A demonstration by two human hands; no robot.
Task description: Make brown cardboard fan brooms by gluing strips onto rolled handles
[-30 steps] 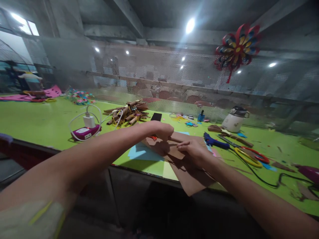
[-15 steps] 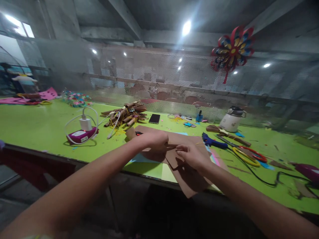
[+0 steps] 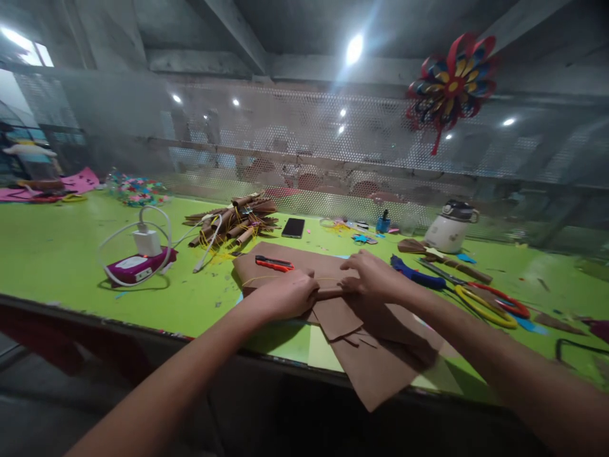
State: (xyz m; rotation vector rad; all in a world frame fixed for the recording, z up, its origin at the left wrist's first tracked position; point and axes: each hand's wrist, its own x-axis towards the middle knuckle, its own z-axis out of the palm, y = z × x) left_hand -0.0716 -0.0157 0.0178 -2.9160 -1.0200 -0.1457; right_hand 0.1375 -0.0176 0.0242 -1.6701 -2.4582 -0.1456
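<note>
My left hand (image 3: 294, 293) is closed around the left end of a thin brown paper roll (image 3: 329, 294). At the roll's other end, my right hand (image 3: 373, 274) has thumb and fingers curled onto it. A thin yellow string (image 3: 328, 278) runs just behind the roll, between the hands. Beneath them lie brown paper sheets (image 3: 366, 374), one corner hanging past the table edge. Beyond my left hand, a red and black utility knife (image 3: 275, 263) rests on the paper. A smaller brown piece (image 3: 339, 317) with cut strips lies under the roll.
On the green table (image 3: 200, 311) stand a purple power strip (image 3: 143, 263) with a white charger, a pile of brown rolls (image 3: 233, 219) and a phone (image 3: 293, 227). To the right are a blue glue gun (image 3: 416, 274), scissors (image 3: 485, 306) and a white bottle (image 3: 447, 228).
My left hand has moved back toward me, uncovering the utility knife and the string. My right hand has shifted slightly up, and more of the paper shows below. The view has shifted a little.
</note>
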